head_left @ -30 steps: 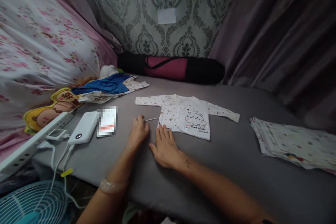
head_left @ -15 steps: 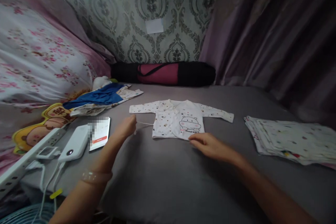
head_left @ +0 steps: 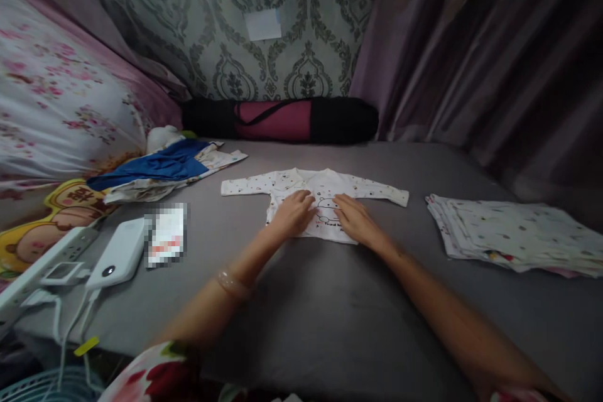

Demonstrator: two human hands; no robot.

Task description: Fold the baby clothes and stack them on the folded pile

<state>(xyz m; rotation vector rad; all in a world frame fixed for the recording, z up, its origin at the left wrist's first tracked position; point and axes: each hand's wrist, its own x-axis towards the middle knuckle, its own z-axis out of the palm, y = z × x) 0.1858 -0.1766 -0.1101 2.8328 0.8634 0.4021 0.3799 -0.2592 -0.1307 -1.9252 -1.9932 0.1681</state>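
A small white baby shirt (head_left: 325,183) with speckled sleeves and a line-drawn animal on its front lies spread out on the grey bed sheet (head_left: 301,301). On its left half rests my left hand (head_left: 293,212), fingers stretched over the fabric and holding nothing. My right hand (head_left: 355,221) lies on the shirt's right half beside the printed animal, its fingers also flat and open. Between them the hands cover part of the print and the front overlap. The tie string is out of sight.
Folded white patterned clothes (head_left: 513,235) lie at the right. To the left are blue and white clothes (head_left: 169,166), a phone (head_left: 166,235), a power bank (head_left: 120,251) with cables and a power strip (head_left: 44,270). A black and maroon bag (head_left: 277,120) lies along the wall.
My left hand has let go of the tie string and moved right onto the shirt. My right hand has moved from the lower hem up onto the front. The view has shifted slightly.
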